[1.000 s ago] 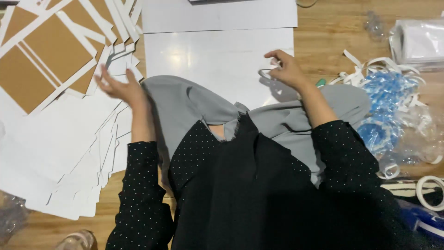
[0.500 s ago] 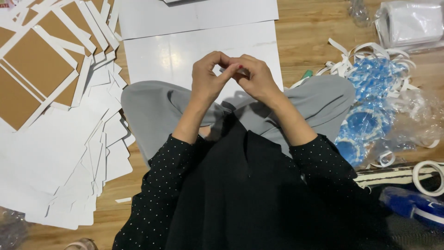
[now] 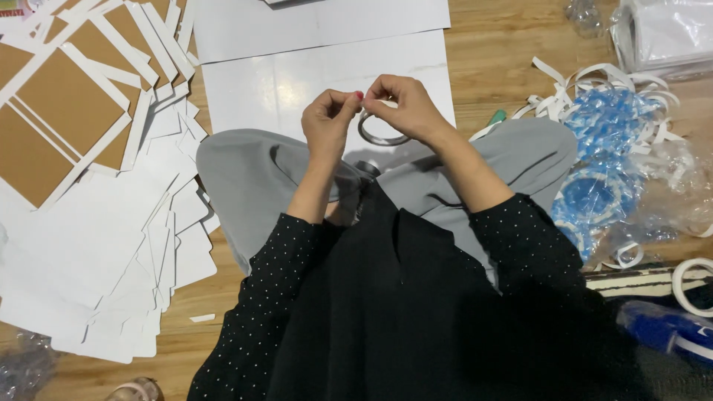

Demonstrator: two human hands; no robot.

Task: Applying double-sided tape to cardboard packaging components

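**A:** What are the hands doing?

**B:** Both are raised together above the lap, over a white sheet (image 3: 327, 82) lying on the wood floor (image 3: 505, 59). The right hand (image 3: 405, 108) has a thin ring of tape (image 3: 382, 132) hooked under its fingers, thumb and forefinger pinched shut at the ring's top edge. The left hand (image 3: 328, 119) meets it there, its fingertips closed too, seemingly nipping the loose end. I would guess they are held close like this because the end is small and needs both hands to pick free.

**A:** What does the ring look like?

**B:** Slim, grey-silver, hollow in the middle; you can see the white sheet through it. It hangs below the right hand's knuckles, just above the grey trousers (image 3: 252, 178). Whether any strip has been lifted yet, I cannot tell; it is too fine to see.

**A:** And around the person?

**B:** They sit cross-legged in a black dotted top (image 3: 520, 238). On their left, a spread heap of white cards (image 3: 96, 252), some with brown faces (image 3: 67, 104), fanned out within arm's reach. On their right, a tangle of white paper strips (image 3: 594, 82) over crumpled blue wrapping (image 3: 594, 193), likely cast aside there to keep the middle free. Further right lie another tape roll (image 3: 694, 286) and a clear bag (image 3: 668, 37).
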